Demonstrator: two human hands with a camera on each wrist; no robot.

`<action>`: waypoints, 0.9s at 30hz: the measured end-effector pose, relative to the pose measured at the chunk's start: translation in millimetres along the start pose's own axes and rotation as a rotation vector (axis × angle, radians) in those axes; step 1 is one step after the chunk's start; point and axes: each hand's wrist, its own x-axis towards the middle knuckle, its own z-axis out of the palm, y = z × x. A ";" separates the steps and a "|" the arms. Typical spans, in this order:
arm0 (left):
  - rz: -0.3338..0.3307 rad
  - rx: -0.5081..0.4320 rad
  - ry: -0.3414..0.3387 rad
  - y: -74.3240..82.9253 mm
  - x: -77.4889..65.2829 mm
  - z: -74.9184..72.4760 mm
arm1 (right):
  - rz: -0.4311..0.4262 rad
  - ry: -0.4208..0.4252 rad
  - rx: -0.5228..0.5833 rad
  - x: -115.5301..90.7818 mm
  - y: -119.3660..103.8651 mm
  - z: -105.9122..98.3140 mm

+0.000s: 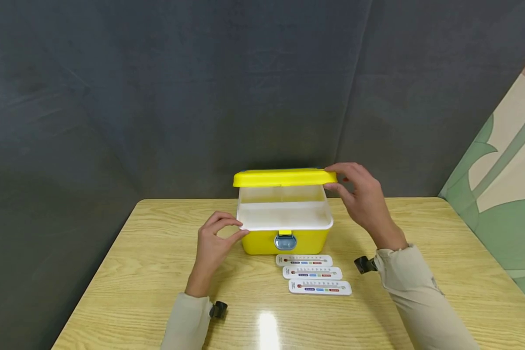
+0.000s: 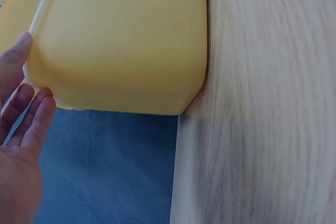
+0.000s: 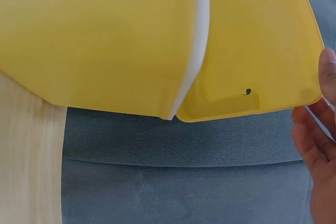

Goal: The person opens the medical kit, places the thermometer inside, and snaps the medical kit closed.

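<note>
A yellow storage box (image 1: 262, 243) with a white rim and a grey-blue front latch (image 1: 285, 241) stands at the table's far side. Its yellow lid (image 1: 284, 178) is raised on the back hinge, showing a pale divided tray (image 1: 284, 214) inside. At the lid's right front corner, my right hand (image 1: 362, 197) holds the edge between thumb and fingers; the right wrist view shows the lid's inner face (image 3: 257, 40) tilted up from the box. My left hand (image 1: 214, 243) pinches the box's rim at its left front corner, thumb in front. Three white thermometers (image 1: 312, 272) lie stacked in rows before the box.
The wooden table (image 1: 148, 287) ends just behind the box, where a dark grey curtain (image 1: 179, 97) hangs. A wall panel with a leaf pattern (image 1: 507, 194) stands along the right side. Black wrist cameras (image 1: 365, 265) sit on both sleeves.
</note>
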 end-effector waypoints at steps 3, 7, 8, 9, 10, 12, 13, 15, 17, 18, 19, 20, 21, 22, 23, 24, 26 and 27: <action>0.016 0.004 -0.004 -1.8 0.6 -0.4 | -0.014 0.014 -0.011 3.1 0.4 -0.9; 0.016 -0.002 -0.010 -3.0 1.1 -0.5 | -0.018 0.020 -0.010 10.3 0.5 -2.2; 0.015 -0.001 -0.010 -3.1 1.0 -0.5 | -0.014 0.020 -0.005 12.5 0.7 -2.5; 0.014 0.003 -0.009 -3.3 0.8 -0.3 | -0.010 0.018 -0.004 14.6 0.8 -2.8; 0.015 0.009 -0.008 -3.5 0.6 -0.1 | -0.003 0.016 0.000 16.9 1.0 -3.2; 0.020 0.020 -0.006 -3.8 0.0 0.4 | 0.011 0.010 0.010 21.3 1.3 -3.8; 0.025 0.026 -0.004 -4.4 -0.4 0.8 | 0.020 0.006 0.014 23.7 1.6 -4.2; 0.035 0.034 0.000 -5.1 -1.0 1.3 | 0.037 -0.004 0.020 28.0 2.6 -4.7; 0.046 0.030 0.001 -4.6 -0.9 1.3 | 0.056 -0.013 0.030 32.0 3.3 -5.0; 0.051 0.025 -0.002 -3.6 -0.8 1.1 | 0.069 -0.018 0.036 33.9 3.8 -5.0; 0.056 0.022 -0.005 -2.8 -0.5 0.8 | 0.084 -0.021 0.042 35.6 4.4 -4.9; 0.059 0.016 -0.007 -1.5 0.0 0.5 | 0.101 -0.025 0.049 37.6 5.1 -4.6; 0.062 0.012 -0.010 -0.4 0.4 0.2 | 0.119 -0.026 0.057 39.5 5.5 -4.3; 0.063 0.008 -0.014 0.5 0.7 -0.1 | 0.136 -0.026 0.065 41.5 5.7 -4.0; 0.065 0.006 -0.018 1.0 0.9 -0.2 | 0.153 -0.025 0.073 43.5 5.9 -3.7; 0.067 0.005 -0.020 1.2 0.9 -0.2 | 0.168 -0.021 0.081 45.4 5.8 -3.5; 0.072 0.006 -0.019 0.8 0.7 0.2 | 0.195 -0.016 0.090 49.0 5.9 -2.9; 0.070 0.006 -0.019 0.3 0.4 0.4 | 0.205 -0.013 0.094 50.6 6.2 -2.5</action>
